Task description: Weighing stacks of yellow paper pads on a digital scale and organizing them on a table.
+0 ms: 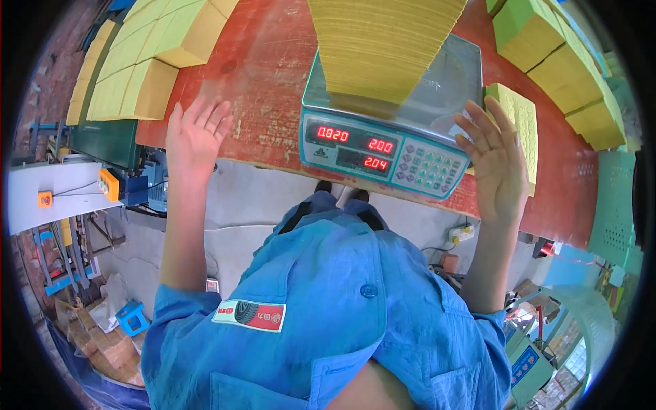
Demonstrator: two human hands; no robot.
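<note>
On scale point(403, 147) pan, tall stack of yellow sheets point(379, 48) sits; red digits lit on front. Red worn table point(266, 68) carries more yellow bundles point(150, 61) left, others point(560, 61) right. Grey concrete floor point(239, 205) below. I see left hand point(196, 133) spread open, holding nothing, just left of scale; right hand point(495, 160) open, empty, beside scale's right corner.

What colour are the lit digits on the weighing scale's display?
Red, glowing on a dark panel of the teal scale; the head view shows them clearly.
</note>
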